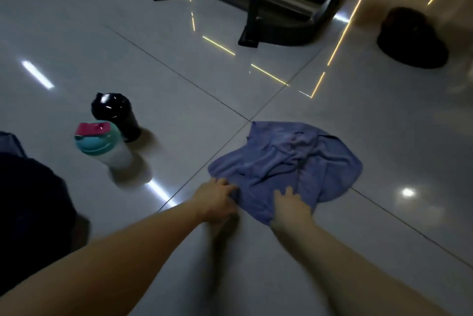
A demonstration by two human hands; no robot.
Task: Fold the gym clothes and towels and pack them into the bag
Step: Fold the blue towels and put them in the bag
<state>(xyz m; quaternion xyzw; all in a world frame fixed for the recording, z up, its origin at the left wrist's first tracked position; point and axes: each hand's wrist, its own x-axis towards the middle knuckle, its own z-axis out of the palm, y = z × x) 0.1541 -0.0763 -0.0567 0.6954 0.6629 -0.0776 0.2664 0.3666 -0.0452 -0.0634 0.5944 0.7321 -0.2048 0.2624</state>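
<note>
Head view. Two bare forearms are reaching in from the bottom edge, both cut off by the frame. The left hand [215,200] is touching the near-left edge of the blue towel [286,164]. Motion blur is smearing its fingers, so whether they are pinching the cloth cannot be told. The right hand [290,204] is resting on the towel's near edge, its fingertips lost in the folds, so its grip cannot be told either. The towel is lying rumpled and unfolded on the tiled floor [179,116]. A dark fabric mass [30,200] is running off the left edge, unidentifiable. A teal-lidded bottle [99,146] and a black bottle [116,113] are standing just beside each other at left. Far right, well apart from the towel, a dark bag [412,39] is sitting, dim and blurred. A machine frame [256,1] is being cropped at the top.
</note>
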